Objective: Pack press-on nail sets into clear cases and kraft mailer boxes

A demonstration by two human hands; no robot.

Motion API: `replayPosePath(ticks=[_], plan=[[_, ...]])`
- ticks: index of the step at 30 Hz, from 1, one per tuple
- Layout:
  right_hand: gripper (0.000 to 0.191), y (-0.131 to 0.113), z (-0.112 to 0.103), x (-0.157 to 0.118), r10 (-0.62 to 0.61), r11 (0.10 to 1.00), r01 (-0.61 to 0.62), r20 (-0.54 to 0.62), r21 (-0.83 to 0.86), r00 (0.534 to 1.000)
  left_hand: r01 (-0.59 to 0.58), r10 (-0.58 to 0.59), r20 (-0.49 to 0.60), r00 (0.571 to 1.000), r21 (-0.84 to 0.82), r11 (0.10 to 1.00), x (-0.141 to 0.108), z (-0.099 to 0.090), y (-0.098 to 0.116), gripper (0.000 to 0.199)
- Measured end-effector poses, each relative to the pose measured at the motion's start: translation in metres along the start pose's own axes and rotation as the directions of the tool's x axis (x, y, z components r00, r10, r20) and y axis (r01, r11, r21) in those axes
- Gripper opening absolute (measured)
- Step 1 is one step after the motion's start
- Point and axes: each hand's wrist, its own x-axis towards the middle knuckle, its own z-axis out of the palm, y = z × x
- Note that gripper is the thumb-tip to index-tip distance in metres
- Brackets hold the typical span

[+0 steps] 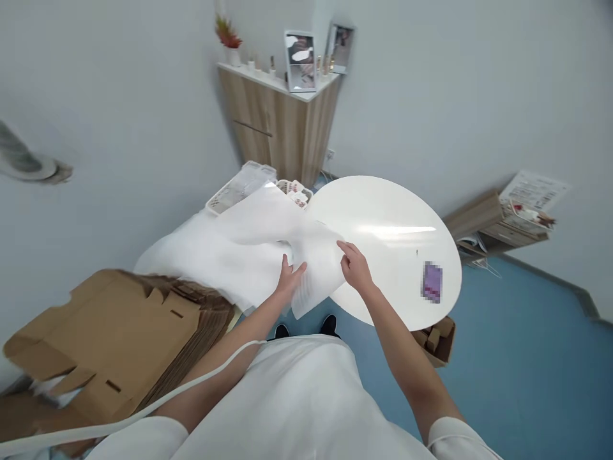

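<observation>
A thin, translucent white sheet [318, 252], apparently foam packing material, is raised and partly blurred in front of me. My right hand [357, 267] is at its right edge, thumb and fingers closed on the margin. Close to the sheet's lower left part is my left hand [290, 280], thumb and fingers spread apart. Whether the left fingers touch the sheet is hard to tell. More white sheets lie in a broad pile [191, 249] to the left.
A round white table [383, 204] stands at the right, bearing a pixelated purple item [432, 282]. Flattened cardboard boxes [119, 332] are stacked at lower left. Plastic baskets [239, 185] sit behind the sheets, before a wooden cabinet [282, 128]. A carton [438, 342] is under the table.
</observation>
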Motion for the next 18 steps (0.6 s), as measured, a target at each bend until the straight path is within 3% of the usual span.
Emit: replayPosePath(ticks=[4, 7, 9, 11, 14, 18], plan=[[0.047, 0.058, -0.029, -0.030, 0.284, 0.954, -0.257, -0.188, 0.154, 0.940, 0.077, -0.068, 0.248, 0.966, -0.028, 0.997, 0.002, 0.049, 0.011, 0.106], [0.050, 0.104, -0.048, -0.052, 0.470, 0.871, -0.410, -0.219, 0.271, 0.855, 0.127, -0.139, 0.427, 0.894, 0.056, 0.990, 0.004, 0.081, 0.011, 0.110], [0.053, 0.134, -0.054, -0.064, 0.573, 0.802, -0.492, -0.207, 0.339, 0.793, 0.113, -0.163, 0.474, 0.865, 0.133, 0.985, 0.007, 0.100, 0.004, 0.112], [0.057, 0.162, -0.054, -0.073, 0.659, 0.727, -0.568, -0.159, 0.386, 0.735, 0.073, -0.167, 0.452, 0.876, 0.217, 0.973, 0.013, 0.117, -0.004, 0.109], [0.061, 0.198, -0.046, -0.080, 0.745, 0.623, -0.677, -0.032, 0.391, 0.667, -0.008, -0.124, 0.306, 0.944, 0.396, 0.918, 0.025, 0.142, -0.016, 0.097], [0.065, 0.232, -0.035, -0.076, 0.752, 0.618, -0.736, 0.063, 0.277, 0.656, -0.070, -0.024, 0.146, 0.989, 0.600, 0.797, 0.041, 0.169, -0.028, 0.080]])
